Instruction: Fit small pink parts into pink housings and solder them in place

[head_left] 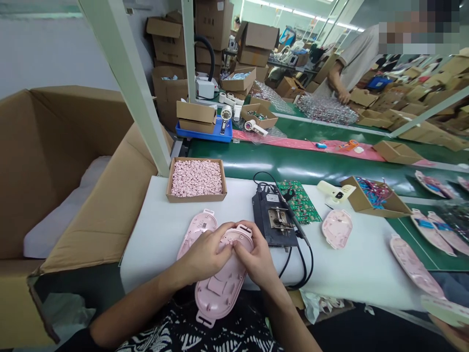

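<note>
Between my two hands is a pink plastic shell point(225, 281), long and rounded, with a slotted tab at each end and its hollow inner side facing me. My left hand point(208, 252) grips its upper left edge. On the upper right edge, my right hand point(256, 256) is closed the same way. Both thumbs press close together inside the shell near its top; any small part under them is hidden. A second pink shell point(198, 227) lies on the white table just behind my left hand. Beyond it sits a cardboard box of small pink parts point(197, 178).
A black soldering unit point(274, 215) with cables stands right of my hands, beside a green circuit board sheet point(298, 200). Farther right are another pink shell piece point(337, 229) and a box of wired blue parts point(375, 193). A green conveyor point(234, 159) runs behind; a co-worker stands beyond.
</note>
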`<act>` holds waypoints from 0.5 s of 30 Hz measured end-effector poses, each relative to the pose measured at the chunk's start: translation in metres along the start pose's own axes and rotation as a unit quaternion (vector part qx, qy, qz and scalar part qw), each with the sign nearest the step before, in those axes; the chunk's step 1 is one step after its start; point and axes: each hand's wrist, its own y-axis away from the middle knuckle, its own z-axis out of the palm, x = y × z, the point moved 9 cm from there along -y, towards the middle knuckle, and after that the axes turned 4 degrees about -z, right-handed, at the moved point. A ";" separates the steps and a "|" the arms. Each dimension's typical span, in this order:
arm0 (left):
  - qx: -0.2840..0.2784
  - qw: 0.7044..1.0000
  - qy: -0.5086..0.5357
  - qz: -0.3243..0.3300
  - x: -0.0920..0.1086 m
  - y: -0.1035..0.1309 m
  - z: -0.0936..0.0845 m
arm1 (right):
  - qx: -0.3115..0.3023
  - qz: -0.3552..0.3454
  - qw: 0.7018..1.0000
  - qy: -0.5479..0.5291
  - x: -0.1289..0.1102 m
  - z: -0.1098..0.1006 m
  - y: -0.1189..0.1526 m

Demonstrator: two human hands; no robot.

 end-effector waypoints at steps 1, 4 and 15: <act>-0.001 1.000 0.005 -0.001 -0.003 -0.001 0.000 | -0.014 -0.008 1.000 0.010 -0.001 -0.002 -0.001; 0.014 0.999 0.029 -0.030 -0.024 -0.003 -0.003 | 0.014 -0.053 0.995 0.086 -0.007 -0.045 -0.012; 0.139 0.983 0.100 -0.064 -0.078 -0.001 -0.026 | 0.021 0.012 0.926 0.378 0.044 -0.190 -0.065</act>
